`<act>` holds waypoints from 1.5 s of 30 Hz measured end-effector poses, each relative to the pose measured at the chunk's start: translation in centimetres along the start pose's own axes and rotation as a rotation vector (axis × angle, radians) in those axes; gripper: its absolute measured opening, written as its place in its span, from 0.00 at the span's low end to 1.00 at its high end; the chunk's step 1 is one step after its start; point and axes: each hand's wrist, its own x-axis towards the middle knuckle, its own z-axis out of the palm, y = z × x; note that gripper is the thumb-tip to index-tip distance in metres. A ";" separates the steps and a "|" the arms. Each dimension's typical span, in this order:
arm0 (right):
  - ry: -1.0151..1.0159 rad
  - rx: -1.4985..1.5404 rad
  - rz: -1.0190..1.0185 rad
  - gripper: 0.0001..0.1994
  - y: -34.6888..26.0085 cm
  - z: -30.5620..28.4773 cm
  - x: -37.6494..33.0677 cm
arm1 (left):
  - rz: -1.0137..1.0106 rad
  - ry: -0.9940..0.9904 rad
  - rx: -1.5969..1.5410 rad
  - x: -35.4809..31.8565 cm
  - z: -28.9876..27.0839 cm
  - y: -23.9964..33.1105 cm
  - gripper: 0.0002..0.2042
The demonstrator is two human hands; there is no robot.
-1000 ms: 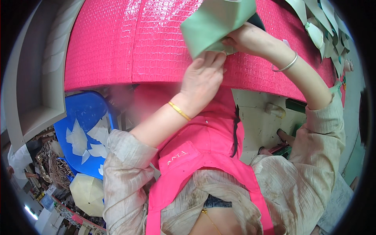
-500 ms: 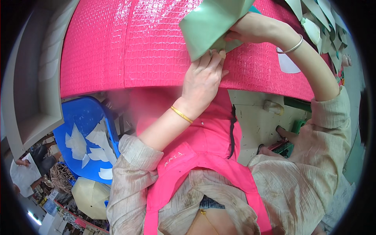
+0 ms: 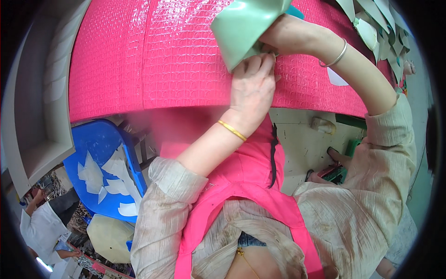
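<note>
We pinch the sheet [image 3: 246, 28] with left hand [image 3: 253, 86] and right hand [image 3: 290, 35]; it seems light, supple, best held by edges.

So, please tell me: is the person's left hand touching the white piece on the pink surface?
Apart. The head view shows the left hand to the left of the white piece, with pink surface visible between them.
</note>
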 end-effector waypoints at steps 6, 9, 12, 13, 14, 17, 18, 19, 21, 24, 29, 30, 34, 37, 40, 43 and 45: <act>0.149 0.070 -0.034 0.14 1.9 0.9 -1.3 | 0.012 0.030 -0.091 0.7 0.9 0.1 0.20; 0.050 0.076 0.012 0.16 1.0 -0.3 -1.0 | 0.079 0.063 0.055 1.7 1.5 0.8 0.20; 0.197 0.176 0.021 0.14 2.5 0.3 -2.6 | 0.027 0.040 -0.008 1.5 1.7 0.9 0.19; 0.121 0.145 0.103 0.14 2.6 0.7 -2.8 | 0.018 0.011 -0.034 1.6 1.6 1.0 0.19; 0.111 0.086 0.088 0.14 2.5 0.9 -3.0 | 0.009 -0.019 -0.061 1.8 1.7 1.1 0.19; 0.141 -0.042 -0.022 0.14 1.2 -0.1 -1.8 | 0.071 0.031 0.088 2.5 2.2 1.6 0.18; 0.156 -0.032 -0.021 0.13 1.5 0.0 -2.0 | 0.094 0.044 0.151 2.7 2.3 1.6 0.18; 0.170 -0.025 -0.020 0.13 2.0 0.1 -2.4 | 0.080 0.056 0.110 2.6 2.6 1.4 0.18; 0.197 -0.013 -0.016 0.12 2.5 0.5 -2.9 | 0.052 0.076 0.020 2.3 2.9 1.0 0.17; 0.197 -0.172 -0.016 0.12 1.9 0.7 -1.9 | 0.033 -0.092 -0.061 3.5 2.6 1.7 0.18; 0.244 -0.371 -0.047 0.12 2.7 1.1 -1.8 | 0.046 0.001 0.093 3.1 3.1 1.8 0.20; 0.236 -0.474 -0.056 0.13 3.0 1.4 -2.0 | 0.041 0.007 0.064 3.0 3.2 1.7 0.20; 0.169 -0.635 -0.024 0.11 3.8 2.7 -2.9 | 0.020 0.001 0.003 3.3 3.5 1.8 0.21; 0.080 -0.376 0.153 0.11 4.0 2.6 -2.8 | -0.013 -0.070 0.038 4.2 3.5 2.8 0.23; 0.192 -0.452 0.138 0.12 2.8 1.2 -3.1 | -0.083 -0.083 0.163 4.6 4.2 4.6 0.25; 0.275 -0.188 0.038 0.13 0.5 0.0 -4.3 | -0.128 0.006 0.112 4.3 4.5 4.8 0.26; 0.261 0.138 0.099 0.15 -1.6 0.6 -5.4 | -0.014 -0.028 -0.050 2.3 3.6 2.8 0.26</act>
